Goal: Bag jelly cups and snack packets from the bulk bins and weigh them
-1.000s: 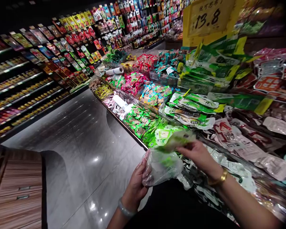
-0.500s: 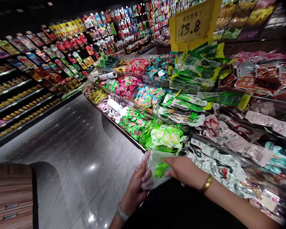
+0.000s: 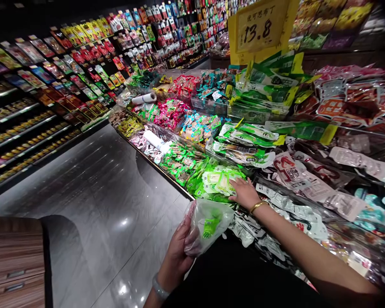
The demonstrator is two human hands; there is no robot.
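My left hand point(image 3: 179, 241) is closed around the side of a clear plastic bag point(image 3: 197, 233), its mouth spread toward the bin. Inside the bag lies a green snack packet point(image 3: 211, 224), seen through the film. My right hand point(image 3: 245, 194), with a gold bangle at the wrist, reaches over a pile of green-and-white snack packets point(image 3: 211, 177). Its fingers are stretched out, thumb apart, with the tips touching a pale green packet on top. Whether they grip it is not plain.
Silver-white snack pouches point(image 3: 284, 205) lie under and beside my right forearm. Rolls of plastic bags point(image 3: 154, 140) rest among the bins. A yellow price sign point(image 3: 259, 32) stands behind. Packed wall shelves point(image 3: 28, 115) line the left, and a wooden cabinet point(image 3: 14, 252) stands at lower left.
My right hand has left the bag's mouth and moved up and away to the packets in the bin. The bag, still in my left hand, now shows more openly with a green packet inside.
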